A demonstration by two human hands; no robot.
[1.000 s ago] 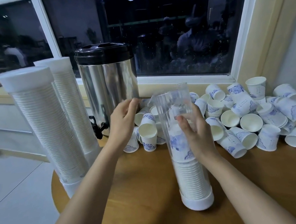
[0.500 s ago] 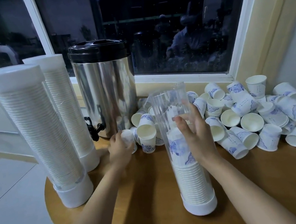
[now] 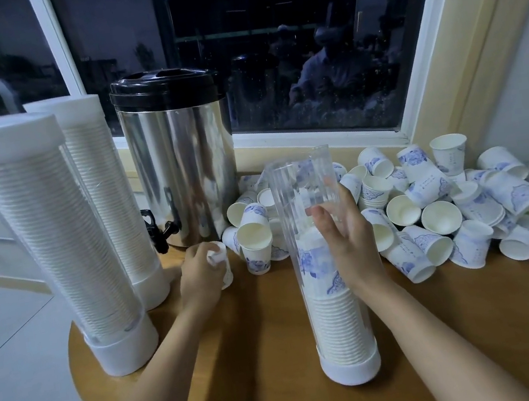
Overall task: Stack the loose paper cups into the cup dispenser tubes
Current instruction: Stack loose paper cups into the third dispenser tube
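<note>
Two full dispenser tubes (image 3: 54, 240) stand at the left edge of a wooden table (image 3: 483, 321) beside a steel urn (image 3: 180, 158). A person's left hand (image 3: 200, 276) grips a paper cup (image 3: 222, 264) near the urn's foot. The right hand (image 3: 349, 239) clasps a part-filled clear tube (image 3: 342, 326). Loose cups (image 3: 430, 208) lie heaped to its right.

both forearms are extended fwd, bare. l hand (image 3: 201, 276) is held low on the left side, knuckles up, fingers curled round a paper cup (image 3: 227, 274). r hand (image 3: 350, 245) is held higher, wrist bent up, thumb set on the front of the clear tube (image 3: 299, 188) w/ fingers wrapped behind it.
</note>
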